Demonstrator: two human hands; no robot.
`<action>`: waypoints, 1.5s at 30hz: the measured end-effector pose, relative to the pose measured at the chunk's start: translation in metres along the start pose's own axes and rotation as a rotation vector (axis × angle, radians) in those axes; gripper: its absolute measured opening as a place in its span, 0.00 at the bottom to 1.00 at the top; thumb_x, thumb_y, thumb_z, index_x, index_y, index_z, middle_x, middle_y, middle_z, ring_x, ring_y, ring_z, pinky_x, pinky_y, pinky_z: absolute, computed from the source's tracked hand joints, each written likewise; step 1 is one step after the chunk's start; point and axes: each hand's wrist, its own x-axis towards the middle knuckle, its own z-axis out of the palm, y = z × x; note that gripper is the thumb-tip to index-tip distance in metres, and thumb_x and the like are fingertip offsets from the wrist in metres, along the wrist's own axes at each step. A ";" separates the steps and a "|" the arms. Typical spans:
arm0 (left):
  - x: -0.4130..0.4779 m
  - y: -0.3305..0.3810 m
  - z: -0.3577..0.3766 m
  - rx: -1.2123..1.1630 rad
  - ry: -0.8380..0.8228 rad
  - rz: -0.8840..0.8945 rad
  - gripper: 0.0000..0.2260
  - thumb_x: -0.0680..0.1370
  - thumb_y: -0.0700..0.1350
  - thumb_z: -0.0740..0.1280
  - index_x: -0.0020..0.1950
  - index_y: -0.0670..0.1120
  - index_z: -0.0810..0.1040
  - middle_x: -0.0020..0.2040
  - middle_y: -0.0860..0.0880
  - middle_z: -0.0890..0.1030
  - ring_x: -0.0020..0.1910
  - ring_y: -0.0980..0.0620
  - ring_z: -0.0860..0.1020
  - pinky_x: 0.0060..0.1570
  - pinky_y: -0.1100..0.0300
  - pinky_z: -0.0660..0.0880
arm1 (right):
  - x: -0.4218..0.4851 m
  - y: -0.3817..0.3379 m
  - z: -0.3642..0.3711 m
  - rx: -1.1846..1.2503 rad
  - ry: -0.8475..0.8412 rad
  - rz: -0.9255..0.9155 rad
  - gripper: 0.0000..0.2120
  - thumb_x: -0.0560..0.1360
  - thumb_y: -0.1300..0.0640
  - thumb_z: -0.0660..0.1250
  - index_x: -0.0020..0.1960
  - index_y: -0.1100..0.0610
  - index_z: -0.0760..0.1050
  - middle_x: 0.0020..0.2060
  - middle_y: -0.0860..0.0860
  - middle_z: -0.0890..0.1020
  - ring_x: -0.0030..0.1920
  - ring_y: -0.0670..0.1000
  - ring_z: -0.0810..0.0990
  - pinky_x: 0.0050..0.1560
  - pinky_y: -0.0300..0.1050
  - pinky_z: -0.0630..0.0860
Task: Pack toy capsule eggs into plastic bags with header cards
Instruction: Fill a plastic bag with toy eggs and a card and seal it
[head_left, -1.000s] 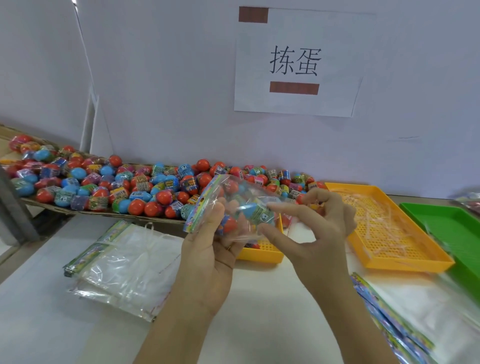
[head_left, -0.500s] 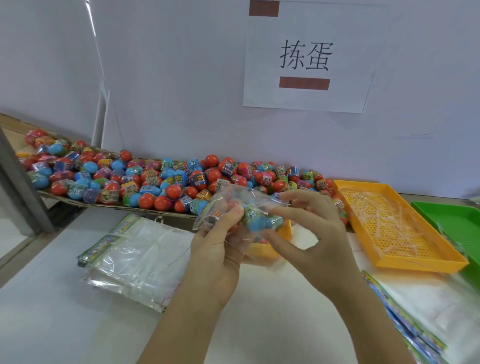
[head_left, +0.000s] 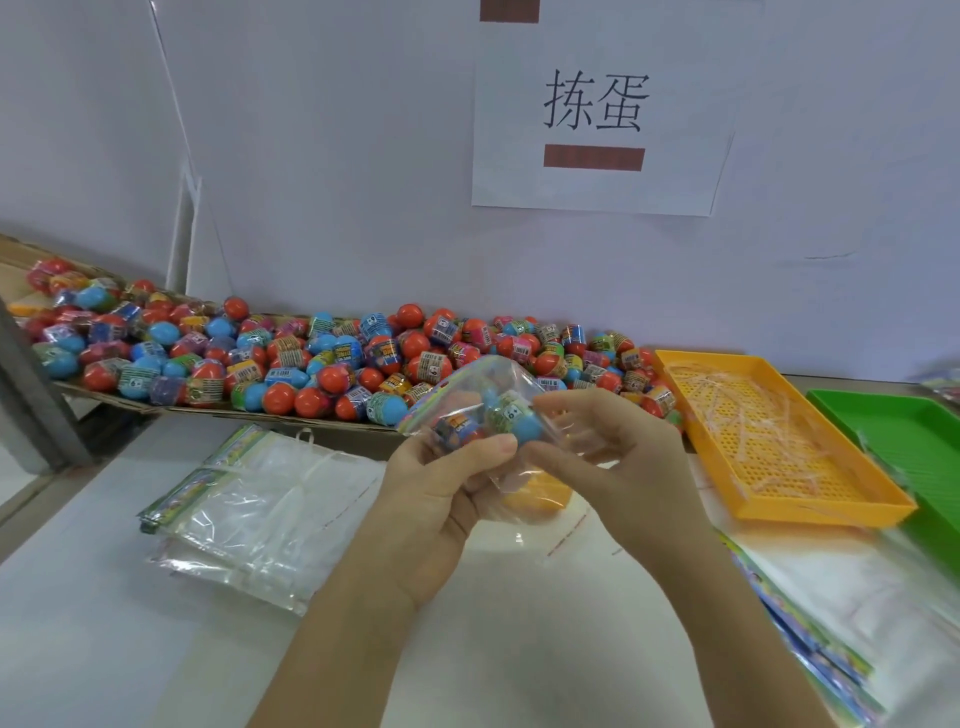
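Observation:
Both hands hold a clear plastic bag (head_left: 483, 387) with a colourful header card above the table's middle. Inside it I see a blue capsule egg (head_left: 511, 415) and a red and blue one beside it. My left hand (head_left: 441, 499) grips the bag from below, its thumb pressed on the eggs. My right hand (head_left: 613, 467) pinches the bag's open plastic end. Behind them a long heap of red and blue capsule eggs (head_left: 311, 358) lies on a cardboard sheet along the wall.
A stack of flat bags with header cards (head_left: 249, 509) lies at the left, another stack (head_left: 831, 613) at the right. An orange perforated tray (head_left: 769, 441) holds thin clear strips; a green tray (head_left: 898, 431) stands beside it. A small orange tray (head_left: 540, 499) sits under the hands.
The bag has been turned and drawn lower between my hands, and my right fingers have closed in on its open end. The view has shifted slightly left.

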 end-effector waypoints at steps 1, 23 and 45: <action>0.000 -0.001 0.000 0.032 0.002 -0.008 0.35 0.58 0.36 0.75 0.64 0.37 0.73 0.51 0.37 0.84 0.42 0.44 0.85 0.39 0.54 0.83 | 0.000 0.000 0.000 -0.001 0.018 0.003 0.14 0.67 0.51 0.75 0.50 0.41 0.78 0.43 0.38 0.82 0.39 0.44 0.81 0.37 0.33 0.75; 0.003 -0.006 0.005 -0.047 0.014 0.033 0.19 0.55 0.42 0.76 0.45 0.42 0.86 0.45 0.42 0.86 0.40 0.49 0.85 0.33 0.60 0.81 | -0.004 0.003 0.006 -0.199 0.022 -0.136 0.19 0.68 0.60 0.76 0.54 0.43 0.78 0.45 0.36 0.79 0.40 0.44 0.79 0.37 0.35 0.75; 0.010 0.015 -0.012 -0.428 0.172 0.158 0.17 0.64 0.34 0.69 0.52 0.40 0.78 0.41 0.42 0.86 0.42 0.43 0.86 0.49 0.46 0.81 | 0.022 0.069 0.018 -0.654 -0.270 0.505 0.24 0.78 0.51 0.63 0.72 0.37 0.62 0.74 0.48 0.62 0.73 0.56 0.57 0.67 0.59 0.61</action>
